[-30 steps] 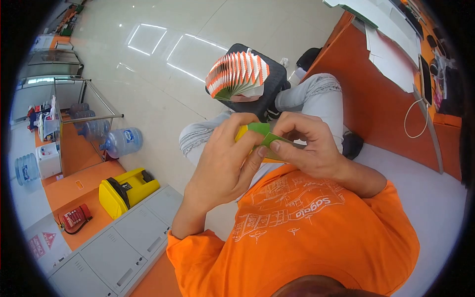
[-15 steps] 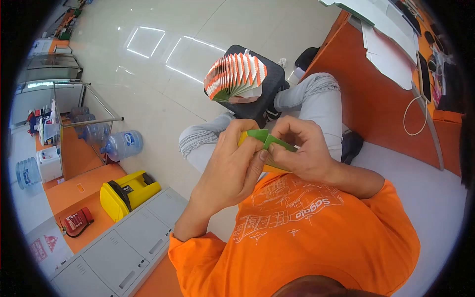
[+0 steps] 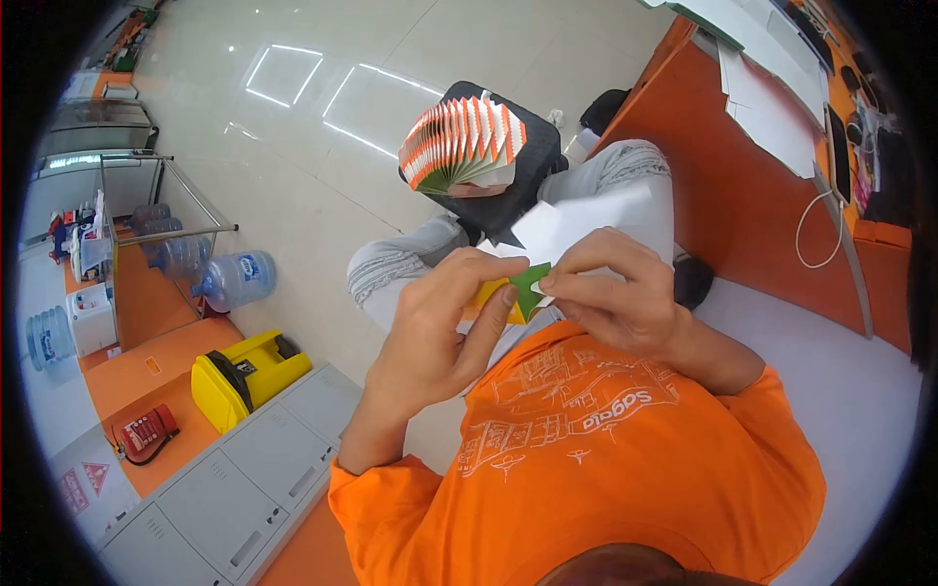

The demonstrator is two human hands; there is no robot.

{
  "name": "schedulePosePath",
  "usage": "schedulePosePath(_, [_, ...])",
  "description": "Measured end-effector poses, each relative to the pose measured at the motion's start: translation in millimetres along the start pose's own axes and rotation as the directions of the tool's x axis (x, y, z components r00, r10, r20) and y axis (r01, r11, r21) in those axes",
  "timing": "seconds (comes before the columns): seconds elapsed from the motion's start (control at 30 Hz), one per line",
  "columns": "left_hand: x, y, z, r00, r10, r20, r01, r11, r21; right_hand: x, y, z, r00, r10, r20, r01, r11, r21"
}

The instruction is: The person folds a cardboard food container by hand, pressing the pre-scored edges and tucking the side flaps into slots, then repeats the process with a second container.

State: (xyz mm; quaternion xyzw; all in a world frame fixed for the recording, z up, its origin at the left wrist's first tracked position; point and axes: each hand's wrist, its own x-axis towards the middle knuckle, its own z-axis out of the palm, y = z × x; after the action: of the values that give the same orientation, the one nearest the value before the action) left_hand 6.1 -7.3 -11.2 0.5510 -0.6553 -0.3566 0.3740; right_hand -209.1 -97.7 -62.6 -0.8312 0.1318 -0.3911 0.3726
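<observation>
Open floor (image 3: 293, 186) leftward; folded paper fan (image 3: 461, 144) ahead, orange desk (image 3: 752, 195) rightward.

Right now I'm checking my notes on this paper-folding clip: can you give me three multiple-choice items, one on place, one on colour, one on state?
1. Where does the fanned paper stack rest?
A on the dark stool
B on the desk
C on the floor
2. What colours show on the folded paper piece?
A blue and red
B green and yellow
C black and white
3. How is that piece held?
A lying loose
B by one hand
C pinched by both hands

Answers: 1 A, it sits on the dark stool. 2 B, both colours show. 3 C, left hand and right hand fingers grip it.
</observation>
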Motion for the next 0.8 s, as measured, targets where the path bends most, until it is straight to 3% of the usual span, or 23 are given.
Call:
schedulePosePath(0.2, [-4,-8,4,0.999,-0.008,-0.038,0.001,0.985,-0.175,-8,-2,5,0.991,-0.106,-0.078,0.097,0.988,-0.117])
schedulePosePath(0.27, [-7,-6,1,0.992,-0.122,0.025,0.124,0.959,-0.255,-8,-2,5,0.987,-0.135,-0.091,0.120,0.982,-0.148])
schedulePosePath(0.37, [-8,-6,1,0.987,-0.154,0.043,0.159,0.941,-0.298,-6,-2,5,0.990,-0.123,-0.066,0.112,0.983,-0.143])
schedulePosePath(0.57, [-10,-10,4,0.975,-0.215,0.054,0.221,0.928,-0.298,-4,-2,8,0.986,-0.165,-0.039,0.159,0.980,-0.122])
schedulePosePath(0.8, [-11,-10,6,0.969,-0.243,0.046,0.247,0.940,-0.237,-5,-4,11,0.983,-0.183,0.014,0.181,0.956,-0.230])
